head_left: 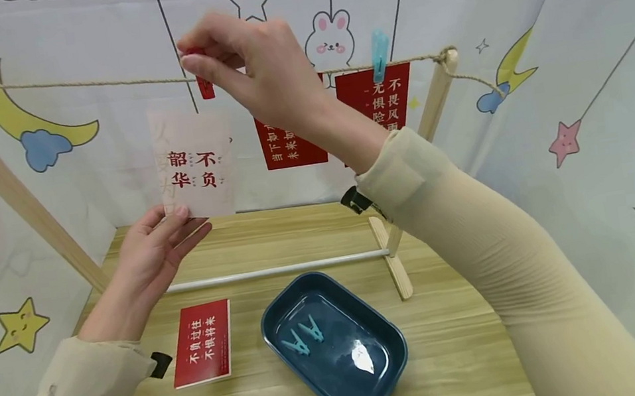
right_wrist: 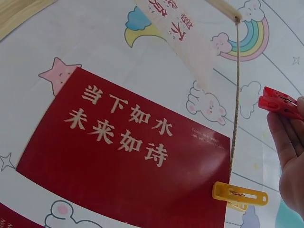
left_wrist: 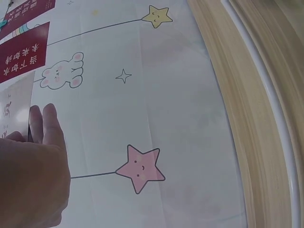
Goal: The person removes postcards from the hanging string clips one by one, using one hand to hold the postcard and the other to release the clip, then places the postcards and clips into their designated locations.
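Observation:
Between its thumb and fingers, my left hand [head_left: 157, 242] pinches the lower edge of a pale pink card [head_left: 202, 193] with red characters, held upright below the rope [head_left: 116, 83]. My right hand [head_left: 270, 70] pinches a red clothespin [head_left: 207, 89] up at rope height. In the right wrist view, that red clothespin [right_wrist: 278, 101] appears apart from the rope [right_wrist: 237, 71]. A red card [right_wrist: 128, 152] hangs there from a yellow clothespin [right_wrist: 240, 194]. Farther right along the rope, a teal clothespin [head_left: 379, 56] holds another red card [head_left: 352, 96]. My right forearm covers parts of both hanging cards.
Wooden posts [head_left: 8, 178] carry the rope at both sides, joined low by a white rod [head_left: 279, 270]. On the table lie a red card stack [head_left: 203, 343] and a dark blue tray [head_left: 394, 348] with teal clothespins [head_left: 302, 337]. A patterned curtain [head_left: 110, 38] hangs behind.

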Motion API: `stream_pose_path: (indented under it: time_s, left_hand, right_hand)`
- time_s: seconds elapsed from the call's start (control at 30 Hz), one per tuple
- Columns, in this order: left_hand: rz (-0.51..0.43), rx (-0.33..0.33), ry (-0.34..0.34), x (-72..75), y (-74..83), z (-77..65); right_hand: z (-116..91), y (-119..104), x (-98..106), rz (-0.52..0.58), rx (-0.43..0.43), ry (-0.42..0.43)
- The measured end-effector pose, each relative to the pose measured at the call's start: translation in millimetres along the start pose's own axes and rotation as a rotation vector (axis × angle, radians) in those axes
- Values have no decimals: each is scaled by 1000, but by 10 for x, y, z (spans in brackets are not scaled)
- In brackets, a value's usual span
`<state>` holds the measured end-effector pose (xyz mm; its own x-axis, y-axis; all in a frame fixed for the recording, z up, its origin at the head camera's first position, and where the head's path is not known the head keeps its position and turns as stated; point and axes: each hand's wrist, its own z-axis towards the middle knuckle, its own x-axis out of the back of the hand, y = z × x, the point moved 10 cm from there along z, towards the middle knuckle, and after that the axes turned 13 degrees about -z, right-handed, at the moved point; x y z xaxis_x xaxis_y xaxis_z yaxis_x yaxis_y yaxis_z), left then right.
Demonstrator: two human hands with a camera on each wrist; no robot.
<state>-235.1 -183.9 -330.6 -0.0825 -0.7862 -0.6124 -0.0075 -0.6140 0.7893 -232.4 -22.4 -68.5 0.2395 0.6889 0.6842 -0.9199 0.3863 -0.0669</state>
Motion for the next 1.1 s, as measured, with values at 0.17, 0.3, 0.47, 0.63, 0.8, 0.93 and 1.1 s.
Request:
stream_pose_path:
  time_s: [0.17,0.3,0.47,0.63,0.8,0.93,1.1]
  left_hand:
    - [15,26,27,147,-75,-83]
    - [-5,43,49,271,-136,-153]
    - [33,60,87,416,-211,-244]
    - [34,83,78,532,-294,-347]
    - [-33,112,98,697,-390,-436]
    - [-57,127,123,834,-467,-492]
    - [-83,151,144,997,-567,-583]
  right_hand:
    - [-162,-119,-13,61,63,49]
    - [-276,-147,-65,82,64,19]
    - [-400,-118,-147,99,23,-35]
    - [-542,-128,-240,143,28,-50]
    - [-692,-110,-346,165,49,-34]
    - [-829,-50,-429,171,37,-31]
    - [-999,36,-574,202,2,-70]
